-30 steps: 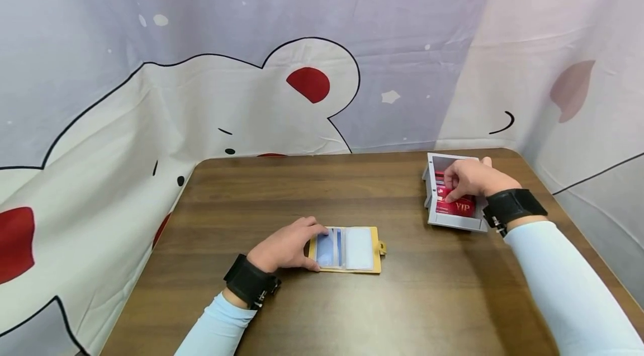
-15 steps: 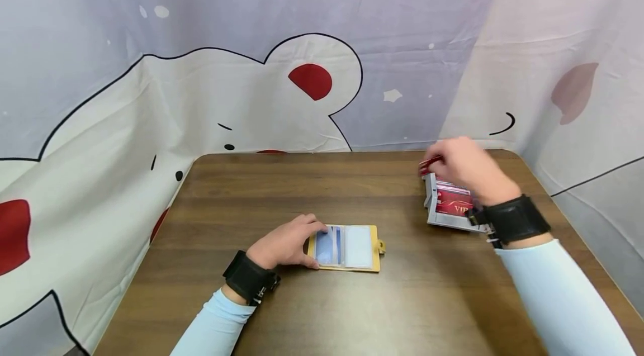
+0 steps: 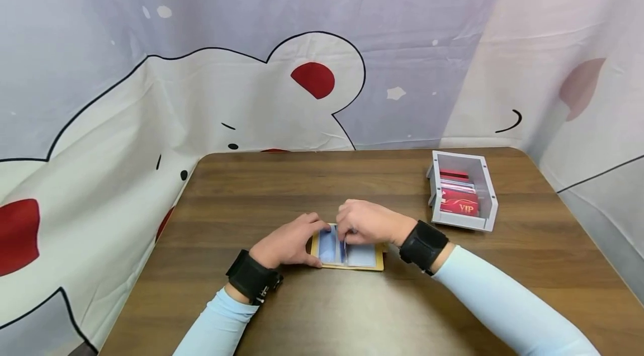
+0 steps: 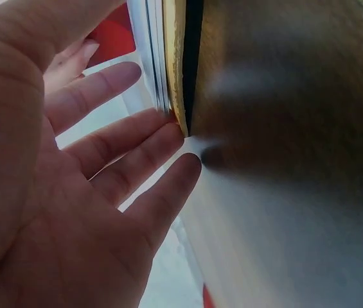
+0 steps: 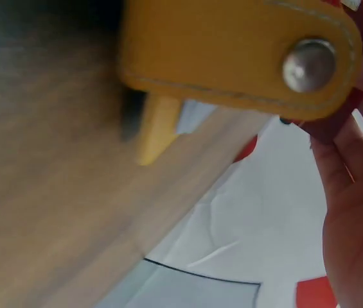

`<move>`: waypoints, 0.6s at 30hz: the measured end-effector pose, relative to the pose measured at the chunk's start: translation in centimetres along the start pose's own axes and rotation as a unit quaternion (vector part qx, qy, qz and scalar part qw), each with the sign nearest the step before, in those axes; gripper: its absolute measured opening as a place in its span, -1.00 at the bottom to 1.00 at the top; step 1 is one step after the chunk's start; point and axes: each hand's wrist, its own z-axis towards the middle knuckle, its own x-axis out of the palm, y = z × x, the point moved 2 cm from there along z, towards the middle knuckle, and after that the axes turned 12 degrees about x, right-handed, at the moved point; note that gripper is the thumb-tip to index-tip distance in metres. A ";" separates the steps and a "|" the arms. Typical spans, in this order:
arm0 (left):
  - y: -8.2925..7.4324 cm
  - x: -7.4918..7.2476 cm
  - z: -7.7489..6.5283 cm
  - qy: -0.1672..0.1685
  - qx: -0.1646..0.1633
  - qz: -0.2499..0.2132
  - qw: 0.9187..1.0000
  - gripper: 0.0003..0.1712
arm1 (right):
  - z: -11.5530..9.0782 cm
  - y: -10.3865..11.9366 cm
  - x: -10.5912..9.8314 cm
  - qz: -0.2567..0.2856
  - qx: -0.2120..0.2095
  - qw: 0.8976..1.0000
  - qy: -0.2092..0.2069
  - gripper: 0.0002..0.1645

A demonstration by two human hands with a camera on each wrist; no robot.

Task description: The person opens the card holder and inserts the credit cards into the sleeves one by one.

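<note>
A yellow card holder [image 3: 363,257] lies spread on the table, clear sleeves facing up. My left hand [image 3: 288,242] stays at its left side, thumb by the near corner and index fingertip on the left sleeve; the left wrist view shows fairly straight fingers [image 4: 130,151] meeting the yellow edge. Over the middle of the holder, my right hand [image 3: 371,223] pinches a dark red card [image 5: 330,123], seen nearly edge-on from the head view. In the right wrist view the holder's strap [image 5: 226,48], with its metal snap, covers part of the scene. The card's lower edge is hard to make out.
At the back right of the wooden table [image 3: 282,188] stands a grey box [image 3: 488,194]. Several cards fill it, a red VIP card [image 3: 460,203] in front. A patterned curtain [image 3: 241,99] hangs behind the table's far edge.
My right hand has lifted a red card out of the grey box and carried it left to the card holder. My left hand has stayed at the holder's left side.
</note>
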 end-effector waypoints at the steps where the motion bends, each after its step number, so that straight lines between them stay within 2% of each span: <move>1: 0.0 0.0 0.0 -0.001 0.000 -0.001 1.000 -0.16 | 0.2 0.1 0.1 -0.007 -0.003 1.000 0.007 -0.81; 4: 0.1 0.1 0.0 -0.004 0.000 -0.005 1.000 -0.15 | 0.7 0.4 0.2 -0.030 -0.002 0.999 0.029 -0.77; 10: 0.2 0.2 0.0 -0.006 0.001 -0.010 1.000 -0.13 | 1.0 0.5 0.8 -0.036 0.014 0.996 0.078 -0.73; 18: 0.3 0.3 0.0 -0.007 -0.003 -0.003 1.000 -0.15 | 1.3 1.1 0.8 -0.047 0.032 0.992 0.114 -0.67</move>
